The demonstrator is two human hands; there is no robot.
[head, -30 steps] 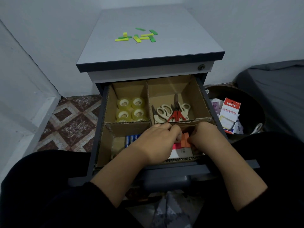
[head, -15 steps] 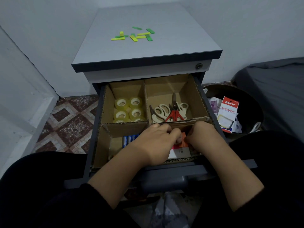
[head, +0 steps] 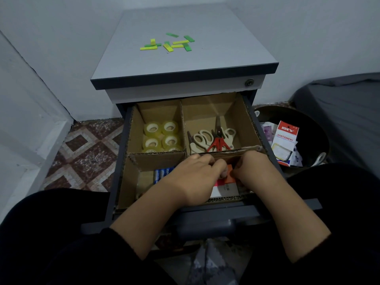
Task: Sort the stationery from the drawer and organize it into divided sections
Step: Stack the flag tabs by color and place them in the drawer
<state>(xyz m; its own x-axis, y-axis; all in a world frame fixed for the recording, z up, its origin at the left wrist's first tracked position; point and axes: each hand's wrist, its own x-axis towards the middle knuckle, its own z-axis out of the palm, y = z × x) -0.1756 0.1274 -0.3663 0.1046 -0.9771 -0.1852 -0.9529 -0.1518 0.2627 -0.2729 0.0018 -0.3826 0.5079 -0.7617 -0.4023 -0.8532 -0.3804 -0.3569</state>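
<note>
The open drawer holds a cardboard divider point(head: 184, 155) with several sections. Tape rolls point(head: 161, 136) fill the back left section, and scissors point(head: 213, 138) lie in the back right one. Blue batteries point(head: 162, 173) show in the front left section. In the front right section, my left hand point(head: 197, 177) and my right hand point(head: 255, 171) meet over small orange sticky tabs point(head: 229, 176) on a white card point(head: 225, 191). Fingers of both hands curl in and pinch at the tabs. What lies under the hands is hidden.
Green and yellow sticky tabs point(head: 170, 44) lie scattered on the cabinet top point(head: 226, 44). A dark round bin point(head: 312, 140) to the right holds stationery packets point(head: 285, 145). A grey cushion sits far right, patterned floor tiles lie left, and the drawer handle point(head: 207, 225) is near my lap.
Both hands stay together over the orange tabs in the front right section, with only small finger movements. The view has shifted slightly.
</note>
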